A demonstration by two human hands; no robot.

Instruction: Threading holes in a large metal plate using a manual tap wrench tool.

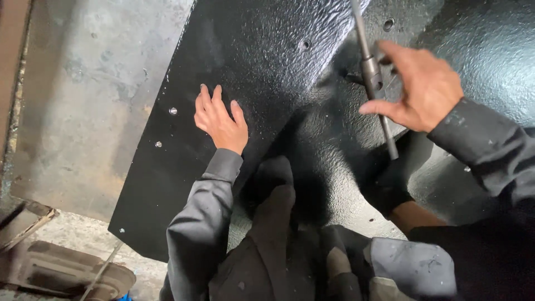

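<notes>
The left hand [219, 120] lies flat, palm down and fingers spread a little, on the large black-painted metal casting [262, 72] with its rough, pebbled surface; it grips nothing and appears to serve as a brace, steadying the person as they lean over the work. The right hand [419, 86] is half open around the long grey steel T-handle tap wrench [372, 75], thumb and fingers curled loosely beside its thicker middle block, touching or nearly touching it; whether they actually clamp it cannot be told. The wrench's bar runs slantwise from the top edge of the view down towards the lower right, with a short stub reaching out sideways, which suggests its shank is seated in a hole hidden beneath it, so it can stand there under a light touch. Other small round drilled holes [305, 44] dot the casting near the tool, and pale screw heads [173, 111] sit just left of the braced hand. The casting rests on a stained grey concrete floor [72, 100], with the person's dark shoes [276, 173] planted on it between the two arms.
</notes>
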